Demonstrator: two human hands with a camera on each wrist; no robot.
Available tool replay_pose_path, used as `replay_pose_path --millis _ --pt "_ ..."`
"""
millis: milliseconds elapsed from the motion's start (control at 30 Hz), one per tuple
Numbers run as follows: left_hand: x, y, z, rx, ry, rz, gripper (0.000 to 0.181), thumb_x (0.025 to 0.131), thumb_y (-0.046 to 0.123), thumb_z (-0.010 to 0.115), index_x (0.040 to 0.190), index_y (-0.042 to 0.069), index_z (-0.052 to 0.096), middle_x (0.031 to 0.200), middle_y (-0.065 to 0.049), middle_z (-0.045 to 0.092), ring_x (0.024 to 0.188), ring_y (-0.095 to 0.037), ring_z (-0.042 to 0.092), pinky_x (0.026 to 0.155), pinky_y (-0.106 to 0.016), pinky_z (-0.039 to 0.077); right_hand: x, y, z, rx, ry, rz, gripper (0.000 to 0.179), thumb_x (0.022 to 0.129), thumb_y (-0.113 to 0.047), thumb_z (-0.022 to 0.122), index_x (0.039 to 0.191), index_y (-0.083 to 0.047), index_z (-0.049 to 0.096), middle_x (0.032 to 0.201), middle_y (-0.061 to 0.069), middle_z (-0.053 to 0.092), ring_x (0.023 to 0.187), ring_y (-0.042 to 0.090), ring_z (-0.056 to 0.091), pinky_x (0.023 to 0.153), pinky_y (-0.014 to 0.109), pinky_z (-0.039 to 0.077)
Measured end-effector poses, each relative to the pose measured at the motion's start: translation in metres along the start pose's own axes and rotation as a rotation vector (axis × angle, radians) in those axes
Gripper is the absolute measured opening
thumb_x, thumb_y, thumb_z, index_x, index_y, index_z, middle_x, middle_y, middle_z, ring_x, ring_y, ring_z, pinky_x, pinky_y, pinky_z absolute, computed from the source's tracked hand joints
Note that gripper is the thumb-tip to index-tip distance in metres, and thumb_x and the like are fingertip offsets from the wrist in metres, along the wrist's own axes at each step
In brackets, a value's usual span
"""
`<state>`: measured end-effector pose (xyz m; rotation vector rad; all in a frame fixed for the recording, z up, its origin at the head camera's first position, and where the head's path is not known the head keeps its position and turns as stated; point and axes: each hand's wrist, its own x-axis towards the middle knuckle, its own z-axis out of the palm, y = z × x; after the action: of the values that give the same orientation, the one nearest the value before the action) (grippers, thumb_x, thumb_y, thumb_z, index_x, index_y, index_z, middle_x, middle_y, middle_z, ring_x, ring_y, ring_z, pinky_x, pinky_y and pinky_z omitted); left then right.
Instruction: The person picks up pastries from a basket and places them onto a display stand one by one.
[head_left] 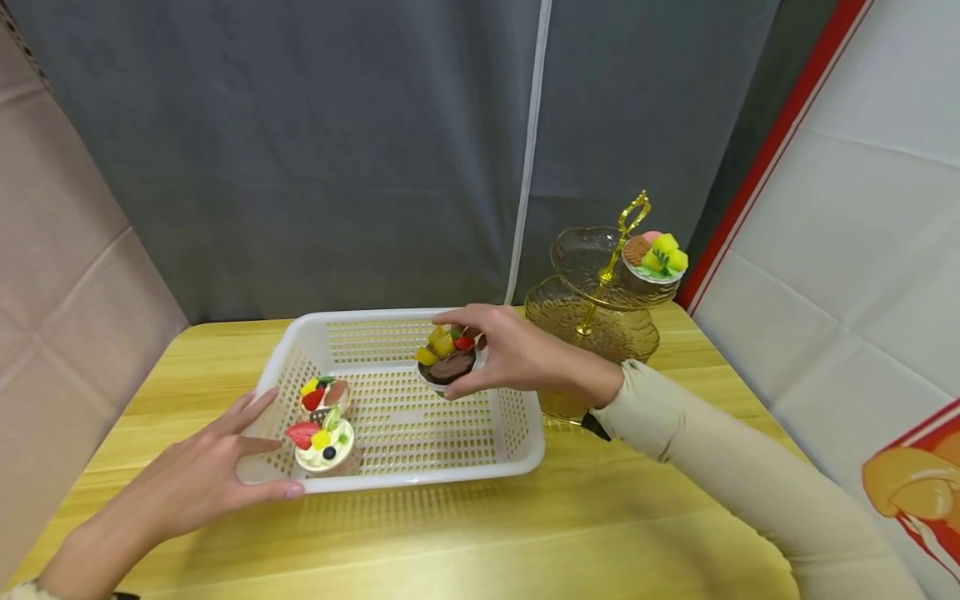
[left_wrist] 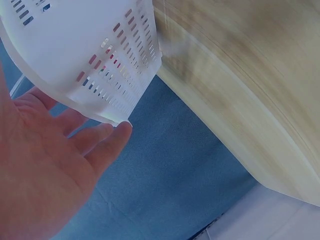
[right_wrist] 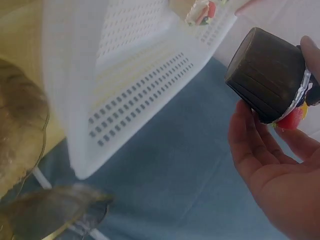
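Observation:
My right hand [head_left: 517,350] grips a dark chocolate cupcake [head_left: 454,365] by its sides, thumb on the near side, over the right half of a white plastic basket [head_left: 420,478]. Yellow fruit pieces and a red strawberry top this cupcake; its brown, ridged cup [right_wrist: 270,70] shows in the right wrist view. At the basket's front left corner, my left hand [head_left: 202,467] touches the rim with spread fingers. Inside, by the left wall, sit a cream cupcake [head_left: 327,454] with strawberry and blueberry, and another fruit-topped cupcake [head_left: 339,395] partly hidden behind it.
A tiered amber glass stand [head_left: 558,308] with a gold handle [head_left: 634,212] rises right of the basket, behind my right forearm. On its upper tier sits a cupcake [head_left: 656,258] with yellow fruit cubes and a biscuit. A grey curtain [head_left: 337,167] hangs behind the wooden table [head_left: 450,542].

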<state>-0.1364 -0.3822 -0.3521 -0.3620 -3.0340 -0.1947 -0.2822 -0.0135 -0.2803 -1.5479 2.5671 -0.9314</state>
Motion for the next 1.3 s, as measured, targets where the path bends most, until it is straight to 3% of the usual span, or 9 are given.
replay_pose_path --millis 567,800,1067,1233,1300 --pt "-0.001 -0.001 0.0 -0.006 0.012 0.012 0.073 0.072 0.074 0.071 0.109 0.012 0.079 0.157 -0.016 0.035 0.137 -0.048 0.037 0.07 -0.062 0.051 -0.047 0.008 -0.043 0.029 0.189 0.078 0.087 0.07 -0.026 0.093 0.143 -0.005 0.051 0.13 0.007 0.063 0.109 0.018 0.065 0.093 0.037 0.052" --pt "0.0 0.0 0.0 -0.006 0.014 0.014 0.073 0.072 0.074 0.071 0.109 0.011 0.079 0.157 -0.016 0.035 0.136 -0.047 0.037 0.07 -0.062 0.051 -0.059 0.01 -0.061 -0.047 0.297 0.068 0.084 0.068 -0.02 0.094 0.14 -0.002 0.055 0.128 0.009 0.064 0.107 0.02 0.066 0.093 0.038 0.052" --pt "0.0 -0.001 -0.001 -0.005 0.014 0.013 0.075 0.072 0.075 0.07 0.109 0.01 0.078 0.158 -0.016 0.034 0.139 -0.047 0.033 0.07 -0.062 0.05 -0.069 0.012 -0.08 -0.108 0.402 0.116 0.08 0.071 -0.015 0.092 0.141 -0.003 0.054 0.128 0.013 0.064 0.102 0.026 0.066 0.089 0.044 0.05" --pt "0.0 -0.001 -0.001 -0.006 0.01 0.006 0.076 0.072 0.076 0.07 0.109 0.01 0.078 0.157 -0.016 0.034 0.139 -0.048 0.033 0.072 -0.063 0.05 -0.075 0.015 -0.091 -0.124 0.437 0.172 0.08 0.071 -0.016 0.092 0.142 -0.008 0.055 0.125 0.011 0.065 0.1 0.025 0.068 0.089 0.038 0.051" --pt "0.0 -0.001 -0.001 -0.007 0.006 0.004 0.076 0.072 0.076 0.069 0.109 0.01 0.078 0.158 -0.016 0.034 0.139 -0.048 0.033 0.073 -0.063 0.05 -0.077 0.016 -0.094 -0.142 0.452 0.191 0.08 0.071 -0.018 0.091 0.142 -0.01 0.055 0.123 0.01 0.065 0.099 0.024 0.068 0.087 0.03 0.051"
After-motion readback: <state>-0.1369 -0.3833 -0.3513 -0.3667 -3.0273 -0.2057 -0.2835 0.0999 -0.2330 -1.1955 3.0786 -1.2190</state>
